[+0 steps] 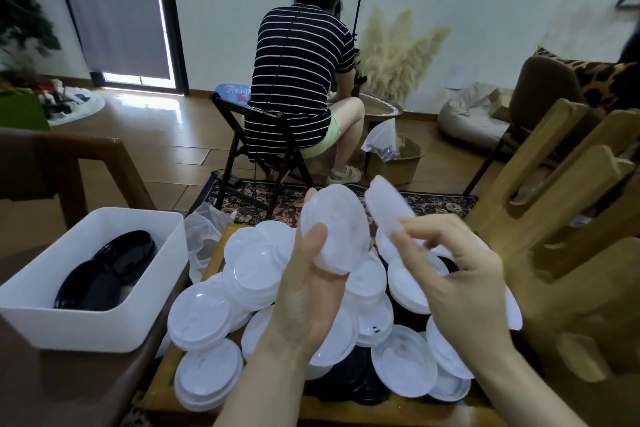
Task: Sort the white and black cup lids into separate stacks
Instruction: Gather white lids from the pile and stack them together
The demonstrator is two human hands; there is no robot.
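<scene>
Left hand (311, 291) grips white lid stack (334, 229); right hand (460, 270) pinches lid (388, 208) beside it. Align rims, nest squarely.

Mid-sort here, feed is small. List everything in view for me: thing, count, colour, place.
white lids: many, heaped on the low table in front
black lids in pile: a few, under the white ones
white bin: one, left, holding black lids
seated person: one, striped top, back turned, on folding chair
wooden rack: one, right
left hand: holds a white lid stack
right hand: fingers pinch one white lid
</scene>
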